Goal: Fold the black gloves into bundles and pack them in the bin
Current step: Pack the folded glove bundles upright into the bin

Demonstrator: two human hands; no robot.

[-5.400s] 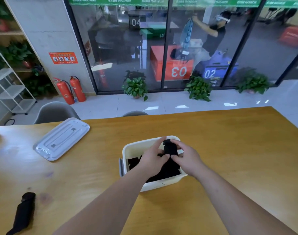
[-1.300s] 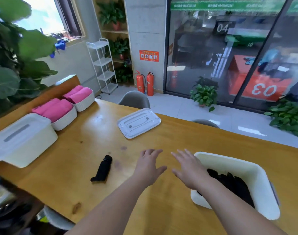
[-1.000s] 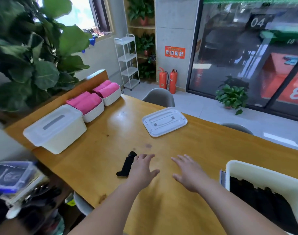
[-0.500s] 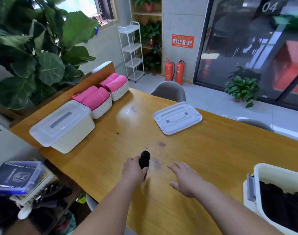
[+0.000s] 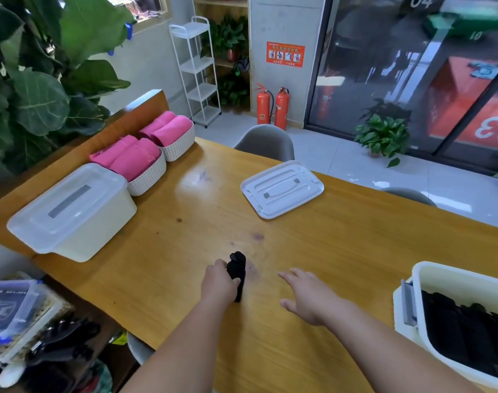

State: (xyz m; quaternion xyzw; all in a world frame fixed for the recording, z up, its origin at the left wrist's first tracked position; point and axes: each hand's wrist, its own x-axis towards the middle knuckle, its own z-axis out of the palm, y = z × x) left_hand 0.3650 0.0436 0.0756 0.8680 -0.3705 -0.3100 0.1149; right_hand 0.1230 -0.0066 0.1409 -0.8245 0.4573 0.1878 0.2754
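Gripping the glove (image 5: 237, 270) at lower centre, your left hand (image 5: 218, 285) curls round it; your right hand (image 5: 308, 297) hovers flat, fingers spread, between it and the bin (image 5: 454, 282); lid (image 5: 281, 189) lies beyond.

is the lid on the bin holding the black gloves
No, the bin is open; the white lid lies apart on the table.

Lower frame: left forearm (image 5: 168, 353) and right forearm (image 5: 389, 347), both bare to the wrist. Likewise bare: left hand (image 5: 219, 285) and right hand (image 5: 307, 300).

Tabletop (image 5: 341, 251) between lid (image 5: 281, 188) and bin (image 5: 440, 276): open passage. Lidded box (image 5: 72, 211), pink-towel baskets (image 5: 148, 180) crowd left edge.
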